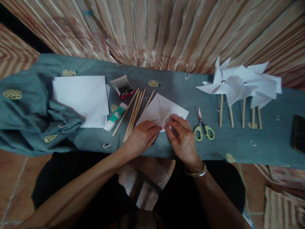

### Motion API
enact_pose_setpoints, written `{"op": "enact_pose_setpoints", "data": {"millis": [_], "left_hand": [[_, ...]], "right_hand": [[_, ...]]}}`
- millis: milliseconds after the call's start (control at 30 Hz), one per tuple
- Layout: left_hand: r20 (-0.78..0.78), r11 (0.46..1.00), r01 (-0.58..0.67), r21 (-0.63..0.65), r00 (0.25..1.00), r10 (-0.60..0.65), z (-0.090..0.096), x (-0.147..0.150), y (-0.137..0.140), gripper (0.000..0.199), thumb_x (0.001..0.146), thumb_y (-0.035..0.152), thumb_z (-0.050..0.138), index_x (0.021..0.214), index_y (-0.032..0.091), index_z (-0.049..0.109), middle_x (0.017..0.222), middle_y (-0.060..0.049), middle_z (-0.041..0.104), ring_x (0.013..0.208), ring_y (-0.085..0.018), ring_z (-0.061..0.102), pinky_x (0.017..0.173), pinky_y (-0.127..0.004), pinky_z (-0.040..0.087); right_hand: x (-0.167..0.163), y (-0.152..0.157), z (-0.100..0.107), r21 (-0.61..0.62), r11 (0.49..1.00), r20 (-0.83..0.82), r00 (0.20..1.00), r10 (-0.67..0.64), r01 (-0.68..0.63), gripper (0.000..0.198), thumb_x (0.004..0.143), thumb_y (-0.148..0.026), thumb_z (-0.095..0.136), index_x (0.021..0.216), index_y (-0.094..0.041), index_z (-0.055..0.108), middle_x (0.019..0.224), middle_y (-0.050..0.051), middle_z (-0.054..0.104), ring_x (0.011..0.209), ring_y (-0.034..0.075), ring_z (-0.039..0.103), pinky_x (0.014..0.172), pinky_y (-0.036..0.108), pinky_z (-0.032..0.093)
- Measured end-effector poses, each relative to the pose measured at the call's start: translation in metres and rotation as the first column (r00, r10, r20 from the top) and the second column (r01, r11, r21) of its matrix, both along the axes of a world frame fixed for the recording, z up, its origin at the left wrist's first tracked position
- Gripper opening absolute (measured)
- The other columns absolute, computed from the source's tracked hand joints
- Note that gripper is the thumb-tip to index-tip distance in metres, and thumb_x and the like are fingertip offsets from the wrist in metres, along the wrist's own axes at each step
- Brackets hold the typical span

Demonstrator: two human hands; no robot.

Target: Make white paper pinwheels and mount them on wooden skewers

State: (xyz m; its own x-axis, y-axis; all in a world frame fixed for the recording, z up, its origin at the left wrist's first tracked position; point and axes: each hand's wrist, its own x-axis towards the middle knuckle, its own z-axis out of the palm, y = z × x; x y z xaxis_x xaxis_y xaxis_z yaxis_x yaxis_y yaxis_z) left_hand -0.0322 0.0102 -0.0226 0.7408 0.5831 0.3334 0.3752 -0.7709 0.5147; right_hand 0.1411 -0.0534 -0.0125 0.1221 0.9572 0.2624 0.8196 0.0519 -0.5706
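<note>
A white paper square (168,109), turned on its corner and creased, with slits running in from its corners, lies on the cloth before me. My left hand (145,135) rests on its lower left edge, fingers together and the tips at the near corner. My right hand (181,136) holds a curled flap of the same paper between thumb and fingers, close to the left fingertips. The paper beneath the fingers is partly hidden. Green-handled scissors (202,127) lie just right of my right hand. Wooden sticks (135,114) lie left of the paper, one partly under it.
Left of the sticks are a glue stick (116,116) and an opened small box of metal pins (124,89). A stack of white paper (81,98) lies farther left by bunched cloth. Paper pinwheels on sticks (243,84) lie right, with a dark object (298,133) at the edge.
</note>
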Motion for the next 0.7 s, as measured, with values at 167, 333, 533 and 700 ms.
{"op": "enact_pose_setpoints", "data": {"millis": [167,333,533,700], "left_hand": [[-0.015,1.0,0.001,-0.01,1.0,-0.001,-0.001,0.001,0.001,0.021,0.096,0.019,0.049,0.1,0.013,0.069,0.093,-0.009,0.07,0.086,-0.019,0.065,0.077,-0.033,0.057],[-0.033,1.0,0.01,-0.011,0.999,-0.01,0.0,0.001,0.002,0.024,0.097,0.019,0.047,0.103,0.012,0.069,0.094,-0.01,0.07,0.089,-0.02,0.065,0.078,-0.034,0.057],[-0.037,1.0,0.011,-0.004,0.999,-0.011,0.0,0.0,0.001,0.022,0.096,0.017,0.049,0.102,0.01,0.069,0.094,-0.011,0.07,0.09,-0.02,0.065,0.079,-0.033,0.057],[-0.052,1.0,0.009,-0.004,0.999,-0.009,0.001,0.001,0.0,0.022,0.096,0.019,0.048,0.105,0.011,0.067,0.094,-0.009,0.069,0.089,-0.02,0.064,0.081,-0.036,0.057]], "right_hand": [[-0.003,-0.002,-0.001,-0.021,1.0,0.075,0.997,0.019,-0.017,0.029,0.098,-0.027,0.046,0.118,-0.024,0.066,0.134,0.009,0.059,0.126,0.027,0.053,0.108,0.047,0.044],[-0.006,-0.003,-0.003,-0.057,0.996,0.146,0.987,0.073,-0.066,0.041,0.098,-0.02,0.041,0.136,-0.03,0.054,0.145,0.009,0.049,0.137,0.028,0.044,0.112,0.05,0.039],[-0.008,-0.005,-0.007,-0.101,0.99,0.257,0.959,0.119,-0.095,0.046,0.096,-0.013,0.039,0.14,-0.022,0.049,0.15,0.013,0.042,0.141,0.03,0.037,0.111,0.051,0.038],[-0.016,-0.008,-0.011,-0.13,0.989,0.35,0.929,0.118,-0.076,0.046,0.094,-0.01,0.039,0.139,-0.012,0.049,0.151,0.018,0.041,0.143,0.031,0.032,0.112,0.052,0.034]]}}
